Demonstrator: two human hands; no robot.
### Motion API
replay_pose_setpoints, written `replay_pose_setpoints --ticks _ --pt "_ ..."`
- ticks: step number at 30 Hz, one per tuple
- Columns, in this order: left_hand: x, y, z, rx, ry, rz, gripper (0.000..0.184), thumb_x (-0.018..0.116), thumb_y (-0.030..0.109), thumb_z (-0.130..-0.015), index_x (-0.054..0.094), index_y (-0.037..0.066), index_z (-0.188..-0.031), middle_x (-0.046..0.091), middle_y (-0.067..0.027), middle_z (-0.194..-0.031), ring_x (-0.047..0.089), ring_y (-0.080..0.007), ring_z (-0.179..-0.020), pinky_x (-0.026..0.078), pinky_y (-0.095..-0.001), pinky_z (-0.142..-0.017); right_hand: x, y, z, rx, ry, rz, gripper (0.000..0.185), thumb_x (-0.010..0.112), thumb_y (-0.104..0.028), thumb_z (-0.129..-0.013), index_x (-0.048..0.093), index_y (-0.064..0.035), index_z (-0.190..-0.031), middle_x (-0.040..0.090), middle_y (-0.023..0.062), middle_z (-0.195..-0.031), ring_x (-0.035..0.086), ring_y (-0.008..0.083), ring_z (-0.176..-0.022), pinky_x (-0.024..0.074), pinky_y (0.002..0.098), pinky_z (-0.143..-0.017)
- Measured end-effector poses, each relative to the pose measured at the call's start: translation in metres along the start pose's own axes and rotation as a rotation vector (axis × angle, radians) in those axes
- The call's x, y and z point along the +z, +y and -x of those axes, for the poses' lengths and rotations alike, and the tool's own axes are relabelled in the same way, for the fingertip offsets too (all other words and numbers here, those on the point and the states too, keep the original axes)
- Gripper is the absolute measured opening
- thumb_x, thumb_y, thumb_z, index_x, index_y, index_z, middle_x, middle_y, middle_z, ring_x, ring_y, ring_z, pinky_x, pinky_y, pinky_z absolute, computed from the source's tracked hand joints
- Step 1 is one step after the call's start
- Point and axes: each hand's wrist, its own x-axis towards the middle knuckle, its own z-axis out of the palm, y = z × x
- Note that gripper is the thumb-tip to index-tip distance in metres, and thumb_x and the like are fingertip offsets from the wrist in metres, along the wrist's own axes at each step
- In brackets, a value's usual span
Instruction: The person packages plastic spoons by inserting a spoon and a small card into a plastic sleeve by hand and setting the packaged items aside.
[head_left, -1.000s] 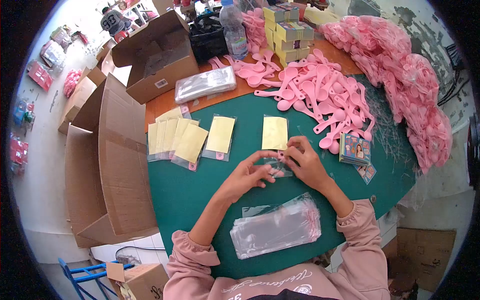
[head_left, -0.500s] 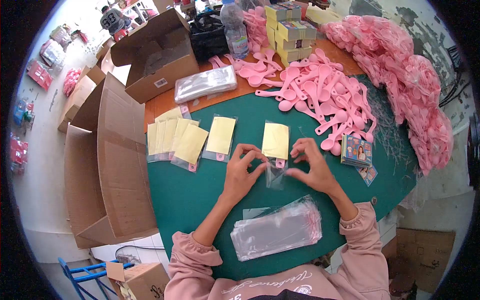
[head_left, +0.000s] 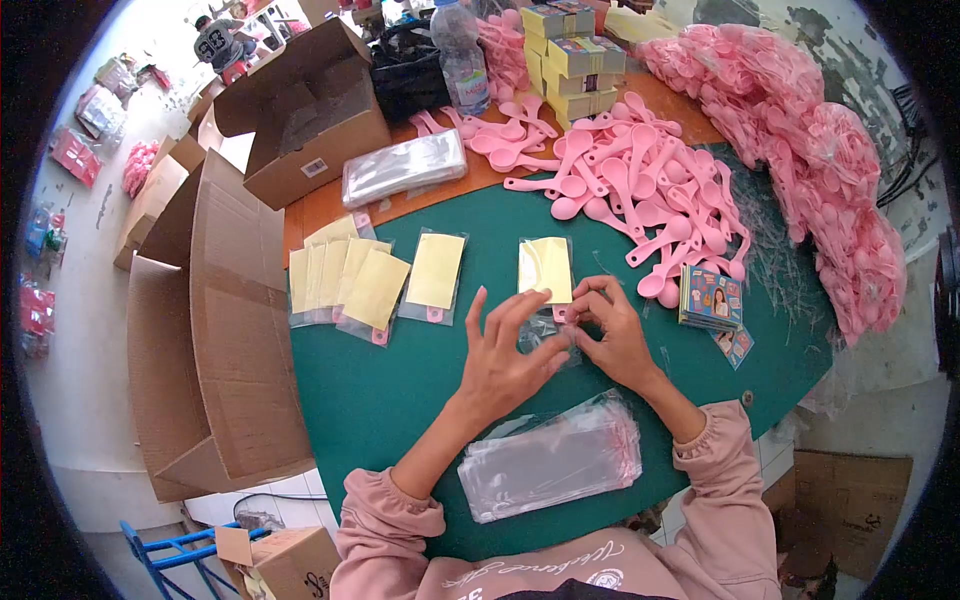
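A clear plastic bag (head_left: 545,268) lies on the green table, holding a pale yellow card, with a pink handle end (head_left: 560,312) showing below the card. My right hand (head_left: 615,340) pinches the loose plastic at the bag's near end. Across that same end reaches my left hand (head_left: 503,350), its fingers apart and its thumb beside the right fingertips. Whether the left thumb touches the plastic I cannot tell. Closer to my body is a stack of flat clear bags (head_left: 550,455). Several filled bags with yellow cards (head_left: 372,285) overlap on the left, and one more (head_left: 436,270) lies beside them.
Loose pink spoons (head_left: 650,190) are heaped at the back right. Printed cards (head_left: 710,297) are stacked near my right hand. Bagged pink spoons (head_left: 830,170) line the right edge. Open cardboard boxes (head_left: 250,330) stand left, and a water bottle (head_left: 460,60) stands behind.
My left hand has spread its fingers and moved over the bag's near end. The right hand has shifted slightly left and closed on the plastic there. The view has shifted slightly.
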Motion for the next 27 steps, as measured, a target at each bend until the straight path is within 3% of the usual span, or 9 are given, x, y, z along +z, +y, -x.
replay_pose_setpoints --ticks 6,10,12,16,19,24,27 --pt "0.001 -0.001 0.007 0.136 0.118 0.036 0.018 0.074 0.015 -0.060 0.062 0.019 -0.073 0.054 -0.0039 -0.104 0.052 -0.0218 -0.098 0.022 -0.0504 -0.101 0.003 0.000 -0.004 -0.005 0.041 -0.057 0.026 0.066 0.006 -0.065 0.055 -0.0002 -0.087 0.043 0.0114 -0.101 0.057 0.0207 -0.088 0.0537 0.0280 -0.074" --pt "0.004 0.002 0.008 0.119 0.093 0.043 0.016 0.073 0.013 -0.061 0.062 0.019 -0.071 0.056 0.0001 -0.098 0.052 -0.0198 -0.094 0.022 -0.0505 -0.100 0.000 -0.003 -0.003 -0.021 0.021 -0.050 0.025 0.067 0.005 -0.065 0.055 -0.0010 -0.087 0.043 0.0112 -0.102 0.057 0.0215 -0.089 0.0514 0.0291 -0.076" --pt "0.006 0.007 0.006 0.039 0.123 0.072 0.013 0.073 0.013 -0.062 0.061 0.018 -0.067 0.056 0.0023 -0.095 0.052 -0.0188 -0.091 0.021 -0.0501 -0.101 -0.003 -0.007 -0.002 -0.175 -0.032 0.161 0.022 0.066 0.004 -0.067 0.055 -0.0020 -0.085 0.043 0.0119 -0.102 0.057 0.0222 -0.089 0.0479 0.0309 -0.077" --pt "0.005 0.008 0.008 -0.004 0.099 0.107 0.013 0.073 0.014 -0.063 0.061 0.017 -0.068 0.055 0.0022 -0.093 0.052 -0.0188 -0.092 0.020 -0.0493 -0.101 -0.001 0.001 -0.001 -0.145 -0.017 0.123 0.019 0.066 0.002 -0.068 0.055 -0.0028 -0.082 0.043 0.0124 -0.102 0.058 0.0225 -0.088 0.0453 0.0318 -0.077" --pt "0.006 0.010 0.011 0.120 0.115 0.130 0.015 0.074 0.020 -0.063 0.061 0.017 -0.070 0.055 0.0019 -0.092 0.051 -0.0193 -0.095 0.019 -0.0494 -0.102 -0.005 0.003 -0.003 -0.118 -0.020 0.190 0.018 0.066 0.003 -0.067 0.054 -0.0027 -0.080 0.043 0.0125 -0.102 0.058 0.0226 -0.087 0.0458 0.0319 -0.075" --pt "0.003 0.019 0.003 -0.140 0.115 -0.074 0.019 0.075 0.028 -0.061 0.060 0.018 -0.066 0.051 -0.0007 -0.101 0.047 -0.0204 -0.102 0.014 -0.0519 -0.102 -0.003 0.002 -0.002 -0.176 -0.010 0.168 0.019 0.066 0.003 -0.067 0.053 -0.0013 -0.081 0.042 0.0116 -0.102 0.058 0.0225 -0.084 0.0470 0.0326 -0.075" --pt "0.006 0.012 0.008 -0.016 0.139 -0.188 0.018 0.075 0.026 -0.061 0.060 0.018 -0.068 0.050 -0.0014 -0.104 0.046 -0.0208 -0.103 0.013 -0.0526 -0.102 -0.001 0.003 -0.001 -0.197 -0.030 0.165 0.019 0.067 0.002 -0.067 0.053 -0.0013 -0.081 0.042 0.0114 -0.102 0.058 0.0222 -0.083 0.0480 0.0318 -0.073"
